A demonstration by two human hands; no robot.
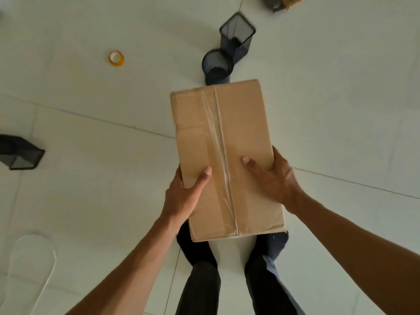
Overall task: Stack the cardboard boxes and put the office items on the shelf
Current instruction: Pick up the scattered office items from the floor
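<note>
A brown cardboard box (pixel 223 137), taped along its middle seam, is held above the white tiled floor in front of my legs. My left hand (pixel 184 194) grips its left edge with the thumb lying on top. My right hand (pixel 275 176) grips the right edge, thumb also on top. The fingers of both hands are hidden under the box. On the floor beyond it stand a round black mesh pen holder (pixel 217 67) and a square black mesh pen holder (pixel 237 38). A roll of yellow tape (pixel 116 57) lies to the left.
Another square black mesh holder (pixel 21 153) lies on its side at the left edge. A dark item beside a brown cardboard piece (pixel 293 0) shows at the top right. A white cable loop (pixel 52 253) lies at the lower left. My legs (pixel 200 283) stand below the box.
</note>
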